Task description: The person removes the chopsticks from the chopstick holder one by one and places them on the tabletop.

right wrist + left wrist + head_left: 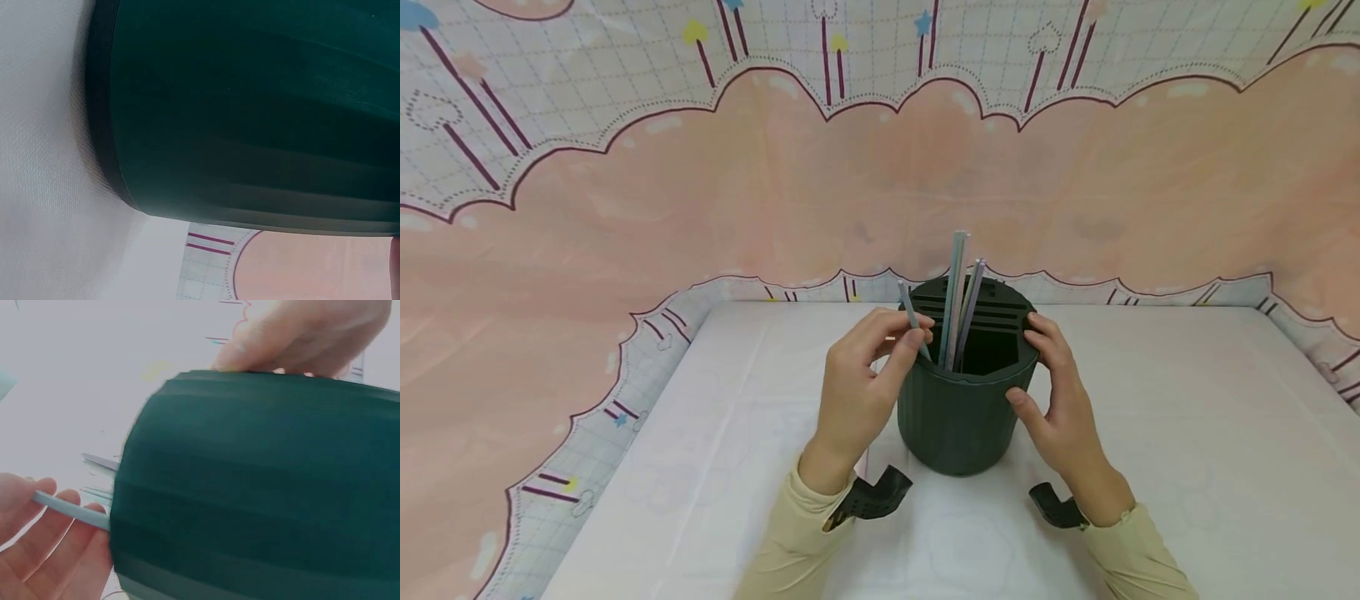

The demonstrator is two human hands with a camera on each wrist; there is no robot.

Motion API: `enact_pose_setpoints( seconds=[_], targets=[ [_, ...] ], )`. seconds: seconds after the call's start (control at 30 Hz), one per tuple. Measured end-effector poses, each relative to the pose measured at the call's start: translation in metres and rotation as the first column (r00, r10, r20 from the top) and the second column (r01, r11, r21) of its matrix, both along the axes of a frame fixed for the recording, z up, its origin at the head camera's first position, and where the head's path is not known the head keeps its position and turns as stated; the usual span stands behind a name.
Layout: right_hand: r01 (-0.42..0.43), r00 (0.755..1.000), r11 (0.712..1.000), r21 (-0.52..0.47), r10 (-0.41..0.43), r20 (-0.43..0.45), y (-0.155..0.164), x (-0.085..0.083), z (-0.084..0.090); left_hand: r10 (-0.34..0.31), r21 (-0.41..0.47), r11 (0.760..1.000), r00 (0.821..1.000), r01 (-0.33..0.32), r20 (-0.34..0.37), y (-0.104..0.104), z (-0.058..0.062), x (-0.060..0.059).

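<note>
A dark green round holder (958,429) stands upright on the white table, with slots at the back of its top and a wider opening in front. Several thin, shiny, pale sticks (955,292) lean up out of that opening. Between thumb and fingers, my left hand (861,383) pinches a thin blue-grey stick (912,307) at the left rim; its lower end is hidden inside. My right hand (1063,408) grips the holder's right side, thumb in front and fingers at the rim. The left wrist view shows the pinched stick (72,509) beside the green wall (250,475).
The white table (1165,433) extends to both sides of the holder. Behind it hangs a pink and white patterned cloth (880,183), which also runs down the left side. Black straps with mounts (880,493) sit at both wrists.
</note>
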State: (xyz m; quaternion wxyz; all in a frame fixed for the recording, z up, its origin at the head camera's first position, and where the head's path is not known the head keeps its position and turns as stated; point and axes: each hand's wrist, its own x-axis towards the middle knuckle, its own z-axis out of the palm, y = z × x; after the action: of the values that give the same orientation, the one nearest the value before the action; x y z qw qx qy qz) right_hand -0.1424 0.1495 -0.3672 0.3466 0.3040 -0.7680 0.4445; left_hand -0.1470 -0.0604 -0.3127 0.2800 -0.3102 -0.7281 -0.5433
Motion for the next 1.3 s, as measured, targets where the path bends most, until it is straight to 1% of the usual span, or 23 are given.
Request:
enact_pose_setpoints(
  seconds=[0.13,0.3,0.43,0.5,0.57,0.63,0.73,0.83,0.93,0.97,1.0,1.03,1.07,1.1,1.17,1.23,1.3],
  targets=[
    [0.001,1.0,1.0,-0.001,-0.001,-0.002,0.0,0.001,-0.002,-0.016,0.065,0.998,1.0,0.016,0.008,-0.002,0.004,0.005],
    [0.001,1.0,1.0,-0.002,-0.001,-0.012,0.0,0.0,-0.001,-0.042,0.16,0.986,0.999,0.046,-0.031,-0.006,0.012,0.012],
    [0.0,1.0,1.0,-0.002,0.0,-0.008,0.0,-0.002,0.0,-0.071,0.26,0.961,0.994,0.091,-0.085,-0.012,0.021,0.019],
    [-0.001,1.0,1.0,-0.003,0.001,-0.007,0.0,-0.002,0.0,-0.081,0.315,0.943,0.991,0.111,-0.106,-0.016,0.026,0.022],
    [0.0,1.0,1.0,-0.005,0.0,-0.009,0.0,-0.002,0.0,-0.068,0.361,0.926,0.991,0.107,-0.119,-0.02,0.031,0.025],
    [-0.002,1.0,1.0,-0.008,0.002,-0.01,0.0,-0.003,0.0,-0.044,0.419,0.903,0.991,0.094,-0.127,-0.025,0.035,0.028],
    [-0.005,1.0,1.0,-0.011,0.005,-0.014,0.0,-0.003,-0.001,0.015,0.507,0.86,0.99,0.06,-0.143,-0.032,0.039,0.028],
    [-0.01,1.0,1.0,-0.011,0.01,-0.015,0.0,-0.003,-0.002,0.052,0.603,0.796,0.985,0.057,-0.162,-0.039,0.04,0.025],
    [-0.011,1.0,1.0,-0.011,0.011,-0.017,0.0,-0.004,-0.001,0.057,0.68,0.729,0.982,0.083,-0.181,-0.046,0.041,0.021],
    [-0.011,1.0,1.0,-0.01,0.01,-0.016,0.001,-0.004,-0.001,0.06,0.693,0.716,0.982,0.084,-0.18,-0.048,0.041,0.021],
    [-0.011,1.0,1.0,-0.009,0.011,-0.016,0.001,-0.004,0.0,0.066,0.699,0.711,0.982,0.077,-0.175,-0.05,0.041,0.02],
    [-0.011,1.0,1.0,-0.009,0.011,-0.016,0.001,-0.004,0.0,0.068,0.699,0.712,0.984,0.068,-0.165,-0.051,0.042,0.02],
    [-0.012,1.0,1.0,-0.009,0.012,-0.016,0.001,-0.005,0.0,0.067,0.692,0.719,0.987,0.055,-0.148,-0.052,0.042,0.02],
    [-0.013,1.0,1.0,-0.009,0.013,-0.015,0.001,-0.005,0.001,0.065,0.677,0.735,0.99,0.038,-0.126,-0.053,0.042,0.02],
    [-0.015,1.0,1.0,-0.008,0.015,-0.012,0.002,-0.004,0.001,0.067,0.621,0.784,0.996,-0.011,-0.067,-0.054,0.042,0.02],
    [-0.016,1.0,1.0,-0.009,0.016,-0.007,0.002,-0.004,0.001,0.073,0.544,0.837,0.997,-0.061,-0.001,-0.054,0.041,0.02],
    [-0.011,1.0,1.0,-0.005,0.011,0.0,0.002,-0.004,0.001,0.11,0.444,0.888,0.992,-0.123,0.055,-0.053,0.039,0.018]
  ],
)
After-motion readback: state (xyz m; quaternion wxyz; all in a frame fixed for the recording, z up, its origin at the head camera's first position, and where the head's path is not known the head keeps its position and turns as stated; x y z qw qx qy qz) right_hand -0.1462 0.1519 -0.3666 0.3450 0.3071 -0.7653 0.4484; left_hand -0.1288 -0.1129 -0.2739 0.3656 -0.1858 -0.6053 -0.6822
